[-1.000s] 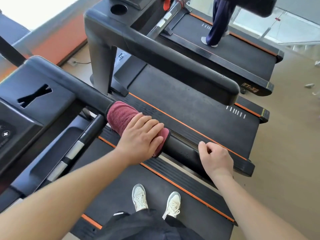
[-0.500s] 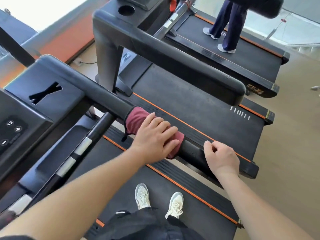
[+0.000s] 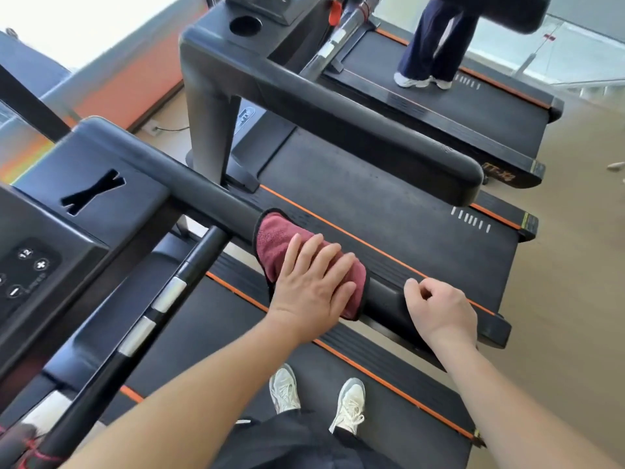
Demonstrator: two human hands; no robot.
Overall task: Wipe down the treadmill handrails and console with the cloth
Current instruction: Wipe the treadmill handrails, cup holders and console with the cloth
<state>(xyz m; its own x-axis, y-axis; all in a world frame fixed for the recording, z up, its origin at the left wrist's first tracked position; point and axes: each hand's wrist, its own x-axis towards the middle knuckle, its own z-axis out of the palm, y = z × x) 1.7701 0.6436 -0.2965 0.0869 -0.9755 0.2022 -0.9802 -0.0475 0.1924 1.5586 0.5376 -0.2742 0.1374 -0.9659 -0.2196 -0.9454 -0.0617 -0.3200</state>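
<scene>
Cloth (image 3: 274,242) and left hand (image 3: 311,292) sit farther along the handrail (image 3: 209,201) than a second ago, away from the console end and closer to the right hand (image 3: 439,313). The walker's feet on the far treadmill have also shifted.

Nearest: pale shoes (image 3: 285,389) side by side on the dark belt (image 3: 209,336), orange stripe down its edge.

Left hand lies flat on top of the cloth, fingers straight and slightly spread, pressing it onto the rail. The dark red cloth is draped over the black handrail partway along, its uncovered end showing toward the console.

Right hand rests on the same rail near its free end, just beside the cloth but not touching it. Fingers curled in, thumb against the index; cannot tell whether they wrap the rail or only fold into the palm.

Left of the rail: a thinner black bar (image 3: 162,299) with silver patches, then the console (image 3: 37,252) with plus, minus and "12" buttons.

Beyond: second treadmill (image 3: 389,211) with a thick black handrail and a round cup holder (image 3: 245,26).

Farthest: third treadmill, a person's legs (image 3: 429,45) in dark trousers, white shoes on the belt. Tan floor (image 3: 575,265) at right.
</scene>
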